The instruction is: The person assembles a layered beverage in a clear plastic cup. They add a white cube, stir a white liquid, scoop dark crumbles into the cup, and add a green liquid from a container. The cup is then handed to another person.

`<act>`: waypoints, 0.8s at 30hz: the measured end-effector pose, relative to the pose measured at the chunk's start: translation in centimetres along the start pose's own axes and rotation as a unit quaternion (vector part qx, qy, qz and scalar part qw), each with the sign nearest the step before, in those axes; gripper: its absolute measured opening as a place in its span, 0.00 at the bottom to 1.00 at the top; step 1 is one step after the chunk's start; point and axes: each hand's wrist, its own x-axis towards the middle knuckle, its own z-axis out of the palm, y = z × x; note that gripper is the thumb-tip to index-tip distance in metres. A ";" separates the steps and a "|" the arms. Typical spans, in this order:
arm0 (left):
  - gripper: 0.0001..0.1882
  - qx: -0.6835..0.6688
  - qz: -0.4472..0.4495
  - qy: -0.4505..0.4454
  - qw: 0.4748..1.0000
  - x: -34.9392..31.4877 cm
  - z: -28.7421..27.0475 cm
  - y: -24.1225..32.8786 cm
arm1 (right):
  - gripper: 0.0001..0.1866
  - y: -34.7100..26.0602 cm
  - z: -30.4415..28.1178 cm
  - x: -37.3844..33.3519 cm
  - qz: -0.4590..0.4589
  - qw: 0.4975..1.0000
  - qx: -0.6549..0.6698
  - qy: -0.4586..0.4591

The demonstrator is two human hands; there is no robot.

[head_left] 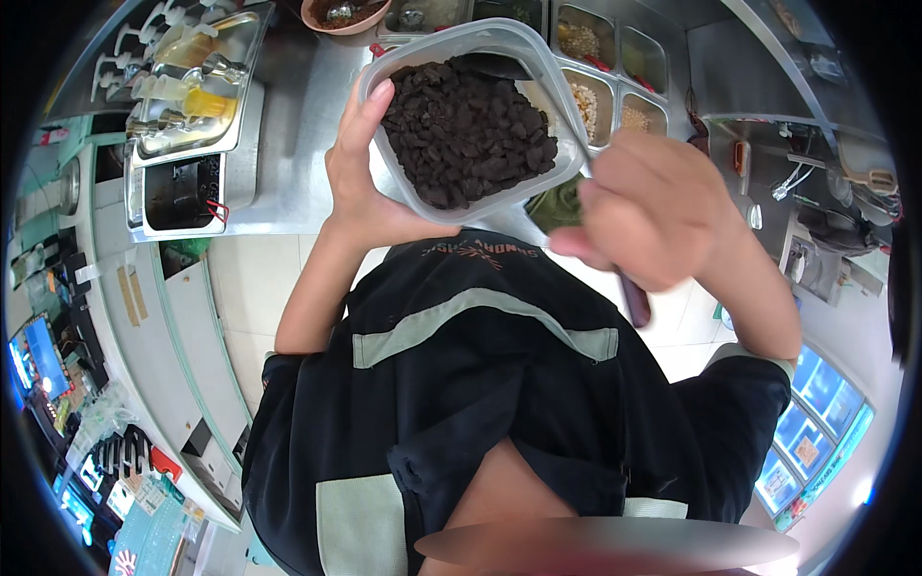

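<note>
A clear, square plastic tub [392, 169] is tilted toward me above the counter's front edge, with a thick layer of black, crumbly chunks [466, 134] inside. My left hand [360, 197] grips the tub from its left side and near corner, fingers along the outer wall. My right hand [663, 206], slightly blurred, is closed around the handle of a long spoon. The dark bowl of this spoon [488, 65] rests in the tub at its far side, partly against the chunks. Its dark handle end [634, 302] sticks out below my fist.
A steel counter [298, 125] runs in front of me. At its left stand a metal tray [252, 58] of pump and squeeze bottles and a pan of dark liquid [187, 187]. Behind the tub are metal topping pans [584, 38] and a pink bowl [360, 24]. A green-filled container [557, 206] is partly hidden.
</note>
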 end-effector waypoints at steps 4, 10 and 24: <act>0.60 0.038 0.005 -0.024 0.999 0.1 -0.3 0.6 | 0.16 0.0 1.2 -0.6 0.008 0.998 0.067 0.002; 0.62 0.027 -0.010 -0.061 0.998 -0.4 -0.3 0.3 | 0.13 0.2 2.6 -2.2 0.353 0.863 0.328 0.152; 0.63 0.001 -0.004 -0.047 0.999 -0.7 -0.1 0.2 | 0.18 2.2 1.2 -2.2 0.480 0.725 0.406 0.281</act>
